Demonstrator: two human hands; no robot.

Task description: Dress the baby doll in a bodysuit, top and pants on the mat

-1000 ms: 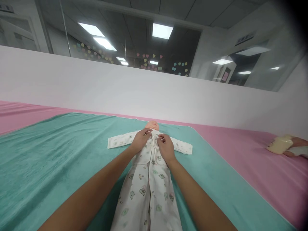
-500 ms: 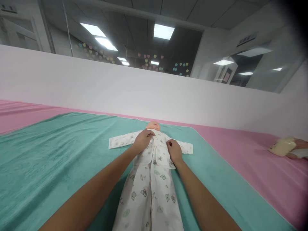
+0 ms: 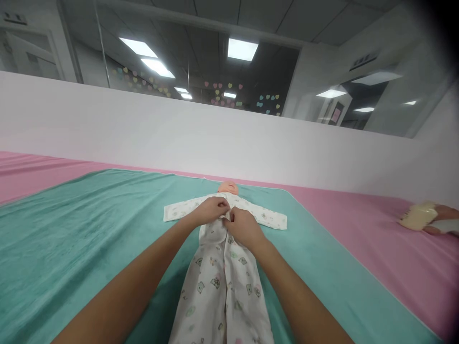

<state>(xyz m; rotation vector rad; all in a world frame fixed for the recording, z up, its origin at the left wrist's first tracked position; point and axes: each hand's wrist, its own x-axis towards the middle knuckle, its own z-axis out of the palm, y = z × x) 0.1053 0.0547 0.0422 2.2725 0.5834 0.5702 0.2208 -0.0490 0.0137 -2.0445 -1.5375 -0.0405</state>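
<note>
A baby doll's peach-coloured head (image 3: 228,188) shows above the collar of a white onesie with small animal prints (image 3: 220,291), which lies flat on its back with sleeves spread. My left hand (image 3: 211,210) and my right hand (image 3: 242,228) meet at the chest of the onesie. Their fingers pinch the front edges of the cloth together at the centre. The doll's body is hidden under the cloth, and the hands cover the fastening at the chest.
The doll lies on a teal towel (image 3: 89,234), spread over a pink padded mat (image 3: 362,243) backed by a white wall. At the far right, another person's hand (image 3: 444,217) holds a cream-coloured object (image 3: 418,216) on the mat.
My right hand has slid left and toward the collar to meet my left hand, and the onesie's front edges now lie drawn together under both hands.
</note>
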